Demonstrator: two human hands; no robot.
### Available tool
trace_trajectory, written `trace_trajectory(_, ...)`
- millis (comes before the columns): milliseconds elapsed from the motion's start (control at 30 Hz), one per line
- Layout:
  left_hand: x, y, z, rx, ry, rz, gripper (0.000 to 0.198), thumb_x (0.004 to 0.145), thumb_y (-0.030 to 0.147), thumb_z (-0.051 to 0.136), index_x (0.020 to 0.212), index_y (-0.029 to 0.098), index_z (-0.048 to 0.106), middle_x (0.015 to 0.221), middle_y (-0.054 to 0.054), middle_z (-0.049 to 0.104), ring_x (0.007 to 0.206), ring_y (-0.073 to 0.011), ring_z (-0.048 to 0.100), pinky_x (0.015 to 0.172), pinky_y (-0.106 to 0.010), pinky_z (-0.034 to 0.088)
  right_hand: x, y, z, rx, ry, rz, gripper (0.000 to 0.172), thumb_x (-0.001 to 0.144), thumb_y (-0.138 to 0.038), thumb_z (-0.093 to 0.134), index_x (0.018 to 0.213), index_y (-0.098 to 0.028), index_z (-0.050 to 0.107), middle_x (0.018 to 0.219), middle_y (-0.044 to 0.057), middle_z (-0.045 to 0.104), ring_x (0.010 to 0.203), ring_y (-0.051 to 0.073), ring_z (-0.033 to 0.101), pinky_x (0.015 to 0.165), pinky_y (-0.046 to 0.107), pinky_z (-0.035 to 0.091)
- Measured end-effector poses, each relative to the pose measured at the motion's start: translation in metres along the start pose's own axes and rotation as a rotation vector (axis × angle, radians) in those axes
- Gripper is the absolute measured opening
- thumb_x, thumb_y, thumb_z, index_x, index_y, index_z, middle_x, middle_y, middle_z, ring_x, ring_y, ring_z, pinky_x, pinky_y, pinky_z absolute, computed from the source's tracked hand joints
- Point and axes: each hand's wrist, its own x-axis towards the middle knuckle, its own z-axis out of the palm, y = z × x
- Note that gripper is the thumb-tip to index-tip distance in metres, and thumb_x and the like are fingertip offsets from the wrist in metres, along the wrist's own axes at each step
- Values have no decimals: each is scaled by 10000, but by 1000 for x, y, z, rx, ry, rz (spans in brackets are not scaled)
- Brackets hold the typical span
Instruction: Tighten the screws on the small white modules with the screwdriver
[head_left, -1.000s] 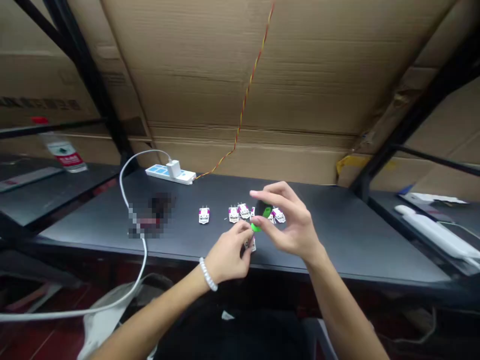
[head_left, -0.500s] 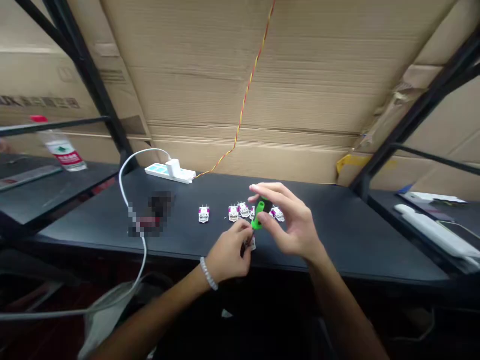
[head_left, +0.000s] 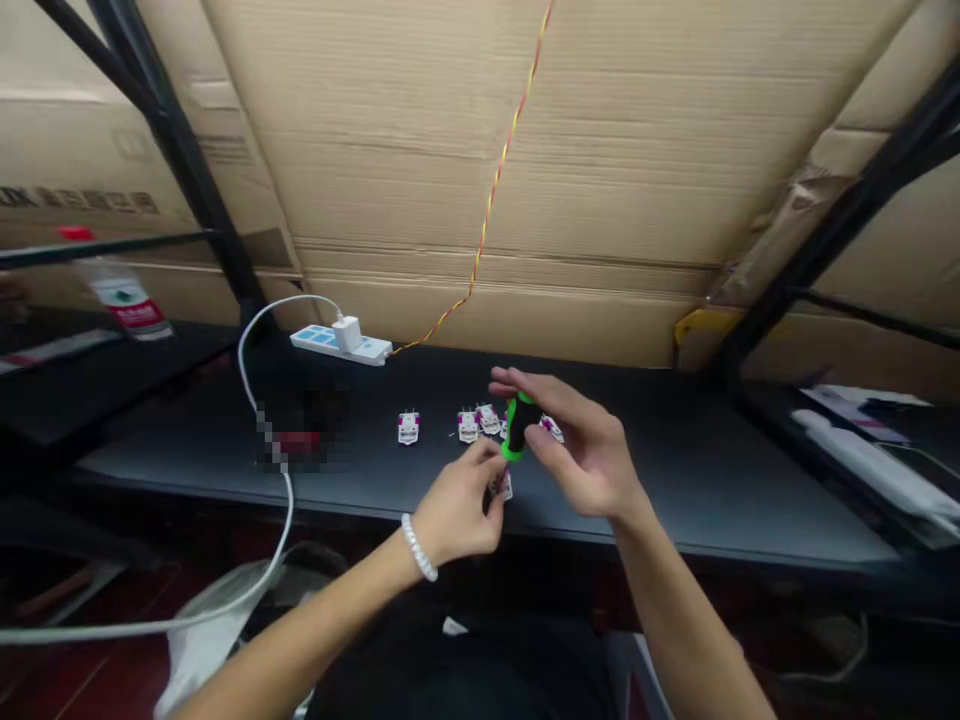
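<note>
My right hand [head_left: 589,455] has its thumb and fingers around the green-and-black handle of a screwdriver [head_left: 517,425], which stands nearly upright. My left hand [head_left: 457,510], with a pale beaded bracelet at the wrist, pinches a small white plug part [head_left: 508,487] low by the table's front edge. The screwdriver's shaft runs down to that part; its tip is hidden by the left fingers. Just beyond the hands lie several white-and-purple plug parts with metal prongs, among them one plug part [head_left: 468,427]. Another plug part [head_left: 409,428] sits apart to the left.
On the black table [head_left: 675,480], a white power strip [head_left: 367,350] with a plugged-in charger stands at the back left. Its white cable [head_left: 289,510] loops over the front edge. Black shelf posts flank both sides. A bottle [head_left: 131,300] stands far left; cardboard lines the back.
The screwdriver handle has turned, so more of its black grip faces me. My right fingers have shifted slightly left around it. My left hand stays in place.
</note>
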Motion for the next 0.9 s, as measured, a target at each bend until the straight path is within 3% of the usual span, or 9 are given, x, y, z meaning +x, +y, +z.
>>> trace_trajectory(200, 0, -1, -1, -3, -5, -7, 211, 762, 33, 615, 862, 215, 575, 1064, -75, 625, 863, -220, 653, 781, -340, 570, 0, 3, 1, -158, 110, -32, 541, 959, -194, 779, 1467, -363, 699, 1148, 66, 757, 982, 214, 751, 866, 381, 673)
trace_trajectory(400, 0, -1, -1, -8, -7, 2, 209, 783, 32, 614, 869, 215, 563, 1077, -78, 629, 872, -219, 654, 804, -340, 570, -1, 2, 0, -24, -1, 14, 634, 1039, -168, 593, 1643, -341, 504, 1506, 119, 689, 1320, 293, 723, 1138, 535, 601)
trace_trajectory(567, 0, -2, 0, -6, 2, 8, 197, 797, 35, 614, 853, 213, 551, 1074, -76, 627, 857, -210, 651, 778, -325, 555, -2, 2, -1, -92, 43, -12, 570, 984, -131, 700, 1514, -335, 653, 1302, 94, 752, 1094, 241, 791, 968, 425, 672)
trace_trajectory(800, 0, 0, -1, -4, -11, -1, 179, 811, 48, 608, 859, 211, 552, 1080, -77, 624, 878, -214, 653, 787, -326, 558, -3, 1, -2, 7, -9, -5, 615, 1035, -122, 571, 1608, -343, 554, 1463, 111, 695, 1234, 270, 760, 1072, 498, 640)
trace_trajectory(900, -1, -2, 0, 3, -6, -6, 173, 819, 51, 606, 864, 211, 557, 1080, -75, 623, 881, -212, 651, 788, -325, 555, 0, -2, -3, -86, 22, -20, 555, 1015, -137, 653, 1527, -350, 644, 1331, 92, 731, 1131, 235, 761, 975, 424, 663)
